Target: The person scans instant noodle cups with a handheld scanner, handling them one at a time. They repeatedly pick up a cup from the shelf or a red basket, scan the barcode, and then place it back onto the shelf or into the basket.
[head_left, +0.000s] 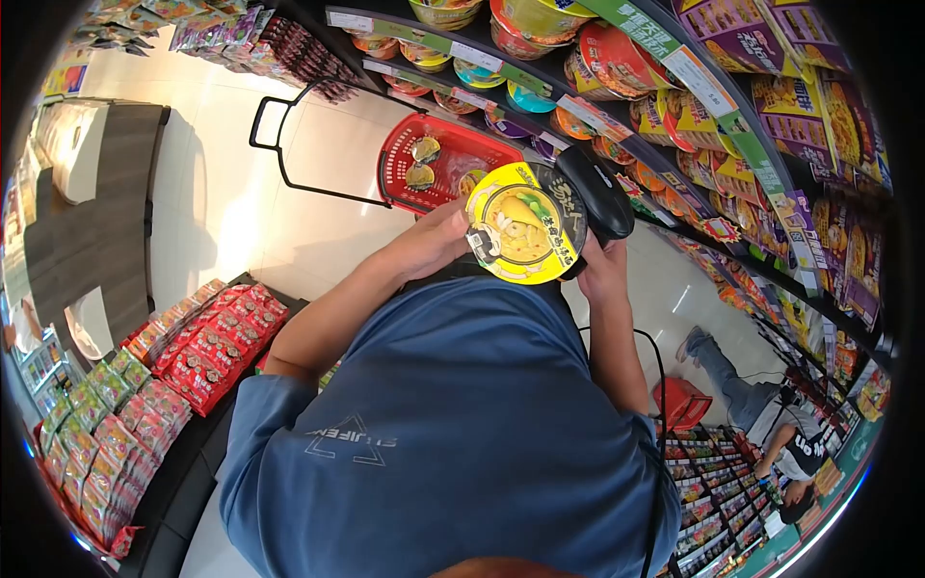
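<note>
In front of my chest, my left hand [438, 236] grips a round instant noodle bowl [520, 226] by its left edge. Its lid is yellow and black, with a picture of noodles and soup, and faces up toward me. My right hand [603, 273] is closed around the handle of a black barcode scanner [595, 193], whose head lies close beside the bowl's right side. Part of the handle is hidden behind the bowl and my fingers. Beyond the bowl, a red shopping basket [400, 159] on the floor holds several yellow-lidded noodle bowls [421, 176].
Shelves [540, 82] of noodle bowls and packets run along the front and right. A black pull handle [279, 144] extends left from the basket. Red snack packs [217, 347] fill a display at left. Another person [771, 424] is at lower right near a second red basket [680, 403].
</note>
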`<action>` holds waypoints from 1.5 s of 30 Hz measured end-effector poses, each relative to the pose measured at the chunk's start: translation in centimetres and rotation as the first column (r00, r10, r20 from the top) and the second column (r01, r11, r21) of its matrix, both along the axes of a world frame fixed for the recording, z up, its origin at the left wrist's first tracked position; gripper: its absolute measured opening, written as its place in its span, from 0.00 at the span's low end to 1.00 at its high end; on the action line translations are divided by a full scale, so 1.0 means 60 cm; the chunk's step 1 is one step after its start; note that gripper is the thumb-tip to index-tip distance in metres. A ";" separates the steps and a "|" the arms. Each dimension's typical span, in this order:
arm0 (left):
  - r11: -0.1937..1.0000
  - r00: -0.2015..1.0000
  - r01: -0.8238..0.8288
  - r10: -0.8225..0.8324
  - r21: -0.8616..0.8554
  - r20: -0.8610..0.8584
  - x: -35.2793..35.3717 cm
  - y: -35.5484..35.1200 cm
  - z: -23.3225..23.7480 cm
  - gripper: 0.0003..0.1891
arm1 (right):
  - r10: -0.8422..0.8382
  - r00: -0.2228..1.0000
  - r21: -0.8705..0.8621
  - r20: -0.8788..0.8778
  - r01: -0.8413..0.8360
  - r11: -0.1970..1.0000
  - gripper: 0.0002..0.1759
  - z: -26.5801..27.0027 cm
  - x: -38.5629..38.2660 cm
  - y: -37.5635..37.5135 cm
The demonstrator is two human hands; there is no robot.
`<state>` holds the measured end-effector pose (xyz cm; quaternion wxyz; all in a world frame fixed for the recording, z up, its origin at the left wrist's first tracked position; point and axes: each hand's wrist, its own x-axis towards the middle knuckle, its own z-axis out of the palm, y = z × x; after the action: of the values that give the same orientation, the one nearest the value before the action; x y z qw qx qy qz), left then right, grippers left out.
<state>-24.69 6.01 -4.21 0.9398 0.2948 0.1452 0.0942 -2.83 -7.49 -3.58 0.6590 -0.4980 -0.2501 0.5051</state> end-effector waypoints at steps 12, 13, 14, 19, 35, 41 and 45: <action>0.998 0.998 -0.045 0.046 -0.045 0.035 -0.015 -0.008 -0.004 0.56 | -0.049 0.996 -0.086 -0.073 0.042 0.995 0.33 0.011 -0.013 0.004; 0.998 0.998 -0.047 0.049 -0.043 0.036 -0.016 -0.009 -0.004 0.56 | -0.050 0.996 -0.089 -0.071 0.043 0.995 0.33 0.011 -0.013 0.004; 0.998 0.998 -0.047 0.048 -0.040 0.038 -0.016 -0.009 -0.003 0.56 | -0.051 0.996 -0.092 -0.069 0.045 0.995 0.33 0.011 -0.014 0.003; 0.998 0.999 -0.042 0.043 -0.041 0.030 -0.018 -0.014 -0.012 0.55 | 0.003 0.999 -0.052 -0.033 -0.005 0.999 0.31 0.007 -0.013 -0.001; 1.000 1.000 -0.019 0.019 0.000 0.005 -0.017 -0.013 0.011 0.57 | 0.013 1.000 -0.034 -0.004 -0.013 0.999 0.28 0.009 -0.021 -0.007; 0.999 0.999 -0.030 0.030 -0.017 0.015 -0.022 -0.017 0.001 0.56 | -0.017 0.999 -0.066 -0.027 0.015 0.998 0.30 0.010 -0.024 -0.008; 1.000 0.999 -0.026 0.027 -0.018 0.044 -0.022 -0.017 0.002 0.56 | 0.031 0.999 -0.043 0.008 -0.031 0.999 0.28 0.002 -0.018 -0.012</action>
<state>-26.03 4.97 -4.10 0.9439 0.2825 0.1291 0.1117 -3.91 -8.19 -3.46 0.6393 -0.5101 -0.2497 0.5183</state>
